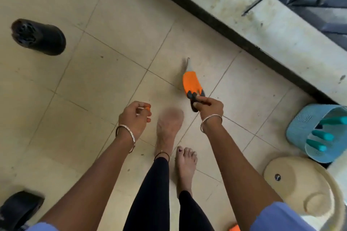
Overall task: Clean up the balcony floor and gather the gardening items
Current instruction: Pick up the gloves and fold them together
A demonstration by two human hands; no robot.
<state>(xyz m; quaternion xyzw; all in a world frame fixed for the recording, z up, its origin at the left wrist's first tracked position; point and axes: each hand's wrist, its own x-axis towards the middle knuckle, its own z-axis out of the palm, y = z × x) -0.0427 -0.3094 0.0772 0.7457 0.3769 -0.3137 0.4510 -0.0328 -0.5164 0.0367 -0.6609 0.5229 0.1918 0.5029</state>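
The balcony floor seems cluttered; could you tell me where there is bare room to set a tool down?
Bare tiles stretch from the black pot across to the ledge, ahead of the feet. It is crowded at the right, where the blue basket and the hat sit close together.

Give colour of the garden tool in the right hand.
Garden tool, gripped by the right hand: orange body, black handle end. Head view.

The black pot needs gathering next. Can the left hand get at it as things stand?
Probably, with a stretch or a step: only bare tile lies between the left hand and the tipped black pot. But its fingers pinch a small orange piece.
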